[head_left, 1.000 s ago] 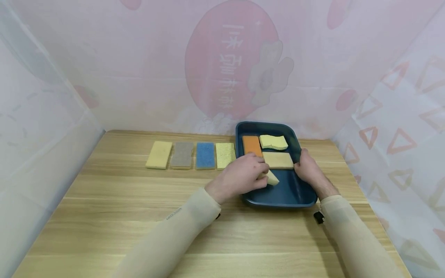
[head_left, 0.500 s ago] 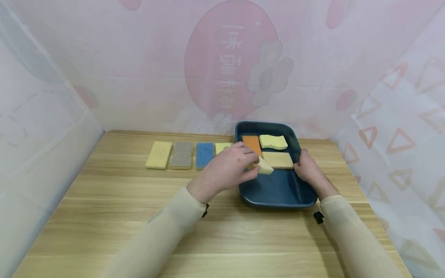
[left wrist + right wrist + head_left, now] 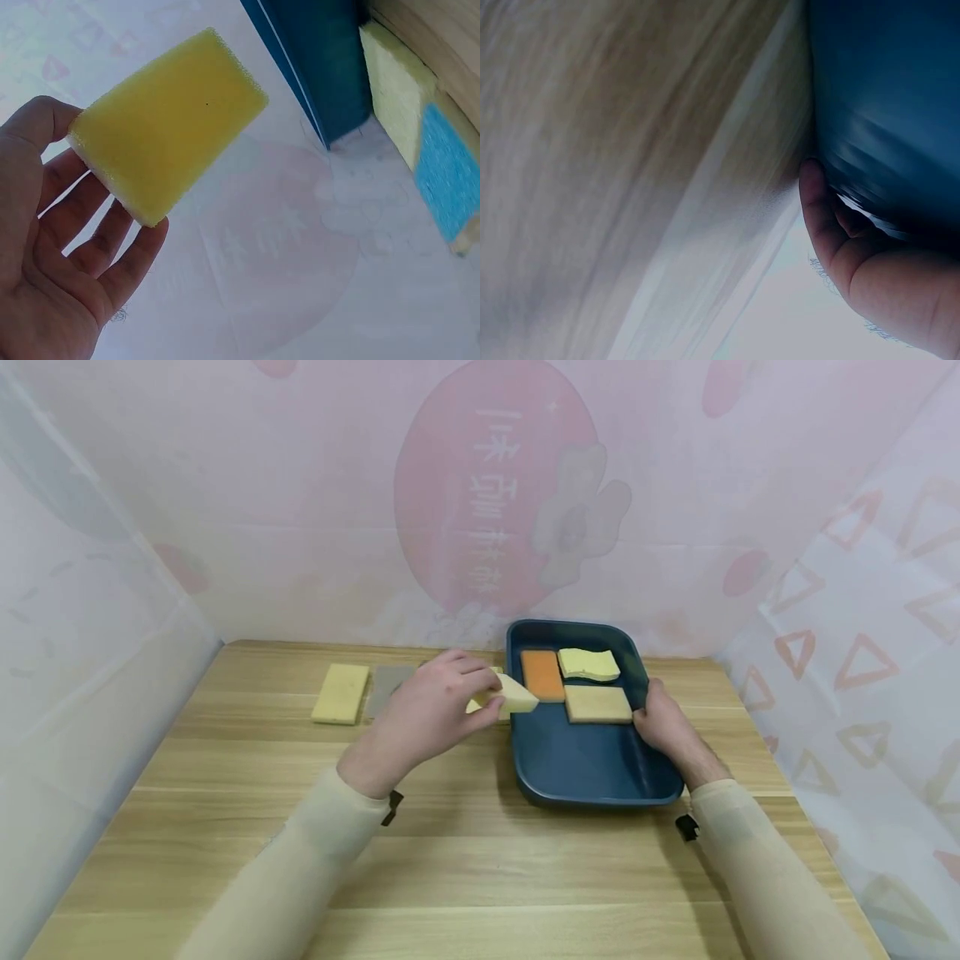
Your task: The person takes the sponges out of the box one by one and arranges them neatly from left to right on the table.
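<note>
My left hand (image 3: 427, 714) pinches a yellow sponge (image 3: 516, 697) by one end, raised over the left rim of a dark blue tray (image 3: 592, 777). In the left wrist view the sponge's broad face (image 3: 172, 127) shows, its near edge between thumb and fingers. On the tray's right side, my right hand (image 3: 666, 720) grips the rim; in the right wrist view its fingers (image 3: 821, 214) lie against the outer wall. Inside the tray are an orange sponge (image 3: 542, 675), a wavy pale yellow sponge (image 3: 589, 664) and a beige sponge (image 3: 598, 704).
Left of the tray, a row of sponges lies on the wooden table (image 3: 465, 877): a yellow sponge (image 3: 340, 695), a grey sponge (image 3: 386, 685), then a blue sponge (image 3: 450, 176) and a pale yellow one (image 3: 397, 90), mostly behind my left hand in the head view. Printed cloth walls (image 3: 300, 527) surround the table.
My left hand has lifted the yellow sponge out of the tray and carried it left, toward the row. My right hand and the tray have stayed in place.
</note>
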A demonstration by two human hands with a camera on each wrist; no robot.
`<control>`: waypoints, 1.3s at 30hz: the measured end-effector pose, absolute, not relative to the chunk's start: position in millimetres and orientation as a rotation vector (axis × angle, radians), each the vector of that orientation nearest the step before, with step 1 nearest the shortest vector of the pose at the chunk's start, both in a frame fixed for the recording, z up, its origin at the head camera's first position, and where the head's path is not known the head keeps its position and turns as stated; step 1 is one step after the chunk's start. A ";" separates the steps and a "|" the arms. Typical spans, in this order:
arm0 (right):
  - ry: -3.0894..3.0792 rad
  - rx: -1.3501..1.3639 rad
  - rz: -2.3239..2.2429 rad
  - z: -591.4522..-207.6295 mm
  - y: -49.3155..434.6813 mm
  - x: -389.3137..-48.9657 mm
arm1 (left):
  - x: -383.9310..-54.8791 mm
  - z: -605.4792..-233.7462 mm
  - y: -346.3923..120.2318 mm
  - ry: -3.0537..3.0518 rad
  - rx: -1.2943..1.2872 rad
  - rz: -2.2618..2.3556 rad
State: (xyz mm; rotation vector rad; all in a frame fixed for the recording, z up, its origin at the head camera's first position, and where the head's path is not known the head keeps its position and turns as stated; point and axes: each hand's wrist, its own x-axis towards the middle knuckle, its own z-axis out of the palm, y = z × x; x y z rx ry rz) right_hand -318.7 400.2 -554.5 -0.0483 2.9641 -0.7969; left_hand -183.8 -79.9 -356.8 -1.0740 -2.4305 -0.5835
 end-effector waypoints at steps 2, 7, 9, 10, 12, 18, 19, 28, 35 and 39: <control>2.962 -0.047 -0.794 -554.5 400.5 -318.7 | -183.2 -356.9 -88.9 -2.429 -1.048 -0.600; 2.939 -0.035 -0.809 -554.9 401.3 -319.2 | -181.3 -358.3 -109.2 -2.441 -0.984 -0.596; 2.926 -0.030 -0.813 -555.9 402.3 -320.0 | -180.4 -359.4 -116.5 -2.454 -0.962 -0.580; 2.917 -0.026 -0.812 -556.2 402.5 -319.9 | -179.9 -359.7 -120.0 -2.461 -0.951 -0.573; 2.906 -0.019 -0.806 -554.8 401.5 -318.2 | -178.8 -361.0 -127.4 -2.473 -0.932 -0.570; 2.900 0.017 -0.789 -531.9 383.4 -300.3 | -175.1 -364.1 -149.8 -2.523 -0.858 -0.582; 2.888 0.021 -0.791 -524.8 378.8 -296.0 | -174.3 -364.5 -153.3 -2.536 -0.845 -0.576; 2.910 0.013 -0.774 -501.6 361.1 -279.2 | -164.6 -363.9 -184.3 -2.648 -0.739 -0.533; 2.930 0.010 -0.771 -509.4 366.3 -283.7 | -156.7 -366.2 -206.3 -2.685 -0.690 -0.502; 2.930 -0.006 -0.770 -516.6 371.8 -287.9 | -152.5 -369.4 -218.0 -2.688 -0.666 -0.489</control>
